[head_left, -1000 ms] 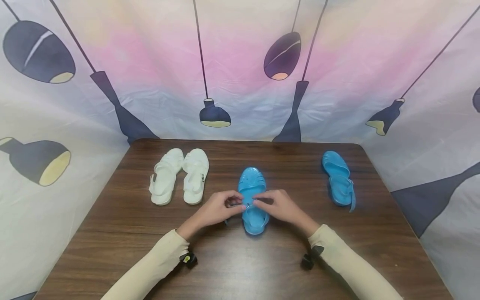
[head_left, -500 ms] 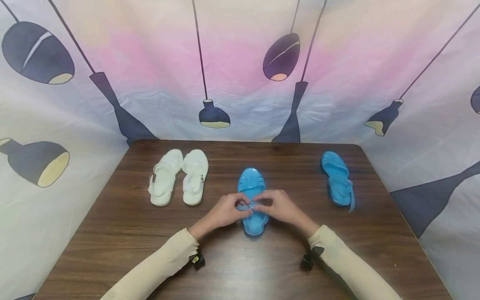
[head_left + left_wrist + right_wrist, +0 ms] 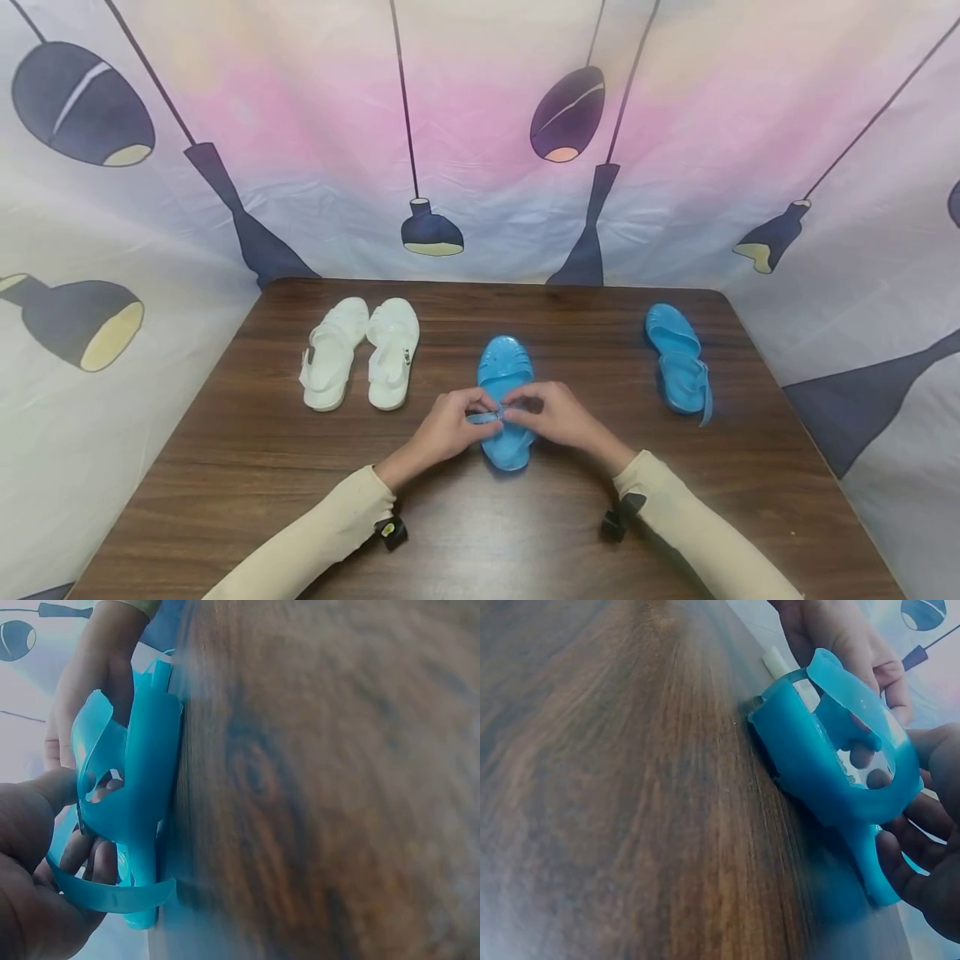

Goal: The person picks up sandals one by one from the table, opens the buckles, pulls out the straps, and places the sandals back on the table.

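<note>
A blue jelly sandal [image 3: 506, 360] lies on the table, toe pointing away. My left hand [image 3: 442, 427] pinches its ankle strap [image 3: 112, 895] near the small metal buckle, and the loose strap end curls out past the fingers in the left wrist view. From the other side, my right hand [image 3: 558, 414] pinches the strap at the buckle, thumb and fingertips close to the left ones. The right wrist view shows the heel band [image 3: 870, 705] arching up, with the right fingers [image 3: 900, 881] curled beside it. The fingertips partly hide the buckle.
A pair of white sandals stands at the back left, one [image 3: 327, 367] beside the other [image 3: 388, 367]. A second blue sandal [image 3: 675, 367] lies at the right, its strap hanging loose. Behind the brown wooden table [image 3: 480, 533] hangs a lamp-patterned cloth [image 3: 315, 108].
My left hand has moved right, in over the sandal, and the strap now shows between its fingers. The sandal's heel has swung slightly left. The right hand stays nearly in place.
</note>
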{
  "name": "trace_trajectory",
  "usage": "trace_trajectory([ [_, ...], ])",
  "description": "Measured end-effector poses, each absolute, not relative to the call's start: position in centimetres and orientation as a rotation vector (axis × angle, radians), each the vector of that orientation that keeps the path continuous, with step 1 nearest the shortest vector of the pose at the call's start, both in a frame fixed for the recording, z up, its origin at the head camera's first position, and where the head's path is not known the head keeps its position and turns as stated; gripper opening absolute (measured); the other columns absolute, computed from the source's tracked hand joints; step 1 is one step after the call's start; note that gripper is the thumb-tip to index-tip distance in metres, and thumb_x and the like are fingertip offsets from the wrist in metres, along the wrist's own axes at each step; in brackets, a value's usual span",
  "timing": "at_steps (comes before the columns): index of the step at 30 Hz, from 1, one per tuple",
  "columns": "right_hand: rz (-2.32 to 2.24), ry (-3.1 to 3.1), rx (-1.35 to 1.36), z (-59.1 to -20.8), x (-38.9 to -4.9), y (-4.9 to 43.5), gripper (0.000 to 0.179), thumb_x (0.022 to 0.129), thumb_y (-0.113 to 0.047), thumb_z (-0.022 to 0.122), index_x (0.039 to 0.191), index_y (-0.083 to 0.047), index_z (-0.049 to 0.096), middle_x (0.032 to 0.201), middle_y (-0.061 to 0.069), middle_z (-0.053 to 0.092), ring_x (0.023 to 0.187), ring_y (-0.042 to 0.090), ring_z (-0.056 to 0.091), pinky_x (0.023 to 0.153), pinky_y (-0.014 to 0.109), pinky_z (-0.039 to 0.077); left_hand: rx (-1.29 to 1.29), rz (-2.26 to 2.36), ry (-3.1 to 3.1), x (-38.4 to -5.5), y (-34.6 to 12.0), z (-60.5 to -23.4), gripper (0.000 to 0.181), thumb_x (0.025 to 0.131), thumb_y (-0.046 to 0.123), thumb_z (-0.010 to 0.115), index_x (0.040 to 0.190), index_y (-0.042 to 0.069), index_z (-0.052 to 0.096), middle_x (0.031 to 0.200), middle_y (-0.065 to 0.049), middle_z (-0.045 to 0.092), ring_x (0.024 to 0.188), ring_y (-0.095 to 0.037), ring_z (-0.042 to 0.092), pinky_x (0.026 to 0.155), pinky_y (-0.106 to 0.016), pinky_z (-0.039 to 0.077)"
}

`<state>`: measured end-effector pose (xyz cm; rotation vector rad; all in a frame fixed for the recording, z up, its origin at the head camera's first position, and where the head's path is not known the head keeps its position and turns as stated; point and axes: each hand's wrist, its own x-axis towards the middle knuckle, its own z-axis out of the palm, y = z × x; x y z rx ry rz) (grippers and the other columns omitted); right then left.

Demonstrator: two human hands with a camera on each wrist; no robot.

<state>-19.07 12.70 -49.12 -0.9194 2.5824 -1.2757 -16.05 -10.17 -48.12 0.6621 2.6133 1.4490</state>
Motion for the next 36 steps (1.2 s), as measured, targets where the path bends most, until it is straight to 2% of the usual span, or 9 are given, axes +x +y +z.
trace_trajectory([
  [5,-1.288,2.552,-0.945,-49.0,-19.1,12.8,0.018,0.092,-0.031,0.078,0.107,-0.019,0.079,0.102,-0.012,0.076,0.101,0.008,0.069,0.089,0.033,0.056,0.668,1.439,2.606,-16.2,-10.3,-48.3,0.015,0.088,0.013,0.080,0.100,0.013,0.071,0.094,0.004,0.076,0.088,-0.006,0.071,0.077,-0.023,0.058],
  [11,-1.298,2.553,-0.954,-49.2,-19.4,13.3,0.019,0.091,-0.033,0.080,0.104,-0.020,0.080,0.101,-0.011,0.077,0.100,0.009,0.070,0.089,0.034,0.057,0.694,1.434,2.629,-16.2,-10.4,-48.5,0.015,0.088,0.012,0.080,0.100,0.011,0.071,0.094,0.002,0.077,0.088,-0.005,0.071,0.076,-0.022,0.058],
  [20,-1.422,2.478,-0.808,-49.5,-19.9,15.1,0.016,0.091,-0.029,0.080,0.103,-0.020,0.078,0.098,-0.008,0.075,0.092,0.014,0.069,0.079,0.032,0.059,0.618,1.460,2.630,-15.9,-10.8,-48.4,0.016,0.087,0.011,0.081,0.100,0.010,0.072,0.094,0.001,0.076,0.088,-0.007,0.070,0.076,-0.021,0.058],
  [31,-1.461,2.444,-0.849,-48.8,-19.8,13.7,0.027,0.097,-0.032,0.072,0.119,-0.016,0.075,0.111,-0.005,0.075,0.106,0.015,0.067,0.096,0.044,0.054,0.623,1.473,2.624,-15.9,-10.7,-48.3,0.016,0.087,0.011,0.081,0.100,0.010,0.072,0.095,0.000,0.077,0.091,-0.008,0.072,0.078,-0.022,0.058],
  [36,-1.411,2.435,-0.896,-48.9,-19.7,12.8,0.024,0.093,-0.034,0.077,0.114,-0.021,0.078,0.113,-0.006,0.076,0.110,0.013,0.068,0.096,0.040,0.056,0.632,1.478,2.616,-15.9,-10.7,-48.3,0.015,0.088,0.011,0.081,0.100,0.011,0.072,0.094,0.001,0.076,0.089,-0.007,0.071,0.077,-0.021,0.058],
])
